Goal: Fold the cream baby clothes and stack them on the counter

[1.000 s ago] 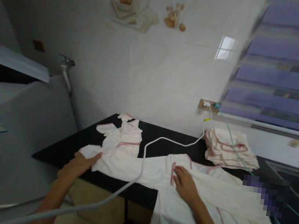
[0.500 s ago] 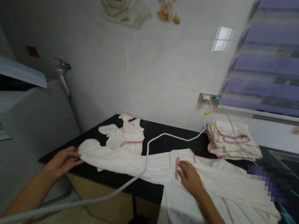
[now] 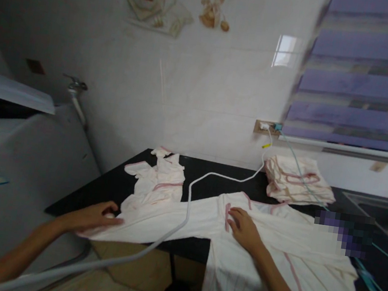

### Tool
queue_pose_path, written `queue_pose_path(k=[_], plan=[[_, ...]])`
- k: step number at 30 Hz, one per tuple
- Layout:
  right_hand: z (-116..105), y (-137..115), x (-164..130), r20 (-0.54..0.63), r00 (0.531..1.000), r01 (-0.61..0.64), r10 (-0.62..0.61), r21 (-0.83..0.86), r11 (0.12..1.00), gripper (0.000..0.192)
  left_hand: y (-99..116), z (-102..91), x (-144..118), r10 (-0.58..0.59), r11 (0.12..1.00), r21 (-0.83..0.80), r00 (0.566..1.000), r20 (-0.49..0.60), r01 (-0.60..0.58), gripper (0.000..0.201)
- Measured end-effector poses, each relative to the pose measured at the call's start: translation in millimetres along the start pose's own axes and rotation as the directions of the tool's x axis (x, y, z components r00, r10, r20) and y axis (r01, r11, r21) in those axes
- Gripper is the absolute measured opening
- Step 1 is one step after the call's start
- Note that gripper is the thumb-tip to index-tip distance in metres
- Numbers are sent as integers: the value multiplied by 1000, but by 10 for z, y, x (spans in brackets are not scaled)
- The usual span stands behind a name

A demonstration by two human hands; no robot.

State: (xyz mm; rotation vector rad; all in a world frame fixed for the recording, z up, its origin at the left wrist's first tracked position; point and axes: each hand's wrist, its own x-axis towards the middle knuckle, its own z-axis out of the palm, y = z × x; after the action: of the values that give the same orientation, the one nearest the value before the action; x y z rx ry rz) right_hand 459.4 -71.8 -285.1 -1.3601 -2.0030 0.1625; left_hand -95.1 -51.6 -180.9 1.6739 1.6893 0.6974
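Observation:
A white long-sleeved garment (image 3: 260,265) with pink trim is spread over the dark counter, its lower part hanging past the front edge. One sleeve (image 3: 169,217) stretches left. My left hand (image 3: 99,219) rests over that sleeve's end, fingers apart and partly covering the cuff. My right hand (image 3: 245,230) lies open on the upper body, fingertips touching a pink trim strip (image 3: 227,217) near the shoulder. Behind the sleeve lie small white baby clothes (image 3: 158,179) with pink edging. A thick white cord (image 3: 189,198) crosses above the sleeve.
The black counter (image 3: 213,184) runs along a tiled wall. A folded stack of cream cloths (image 3: 297,179) sits at the back right, near a metal sink (image 3: 384,206). A grey washing machine (image 3: 29,161) stands left. A teal cord (image 3: 292,152) hangs from the socket (image 3: 267,127).
My left hand has moved from the cuff's tip slightly right and down onto the sleeve, whose end has swung toward the counter's front edge. My right hand stays at the trim strip.

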Motion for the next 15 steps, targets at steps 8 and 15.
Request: queue_pose_path(k=[8, 15], plan=[[28, 48, -1, 12, 1000, -3, 3, -16, 1000, 31, -383, -172, 10, 78, 997, 3, 991, 106, -78, 36], [13, 36, 11, 17, 1000, -14, 14, -17, 1000, 31, -248, -117, -13, 43, 994, -87, 979, -197, -61, 61]])
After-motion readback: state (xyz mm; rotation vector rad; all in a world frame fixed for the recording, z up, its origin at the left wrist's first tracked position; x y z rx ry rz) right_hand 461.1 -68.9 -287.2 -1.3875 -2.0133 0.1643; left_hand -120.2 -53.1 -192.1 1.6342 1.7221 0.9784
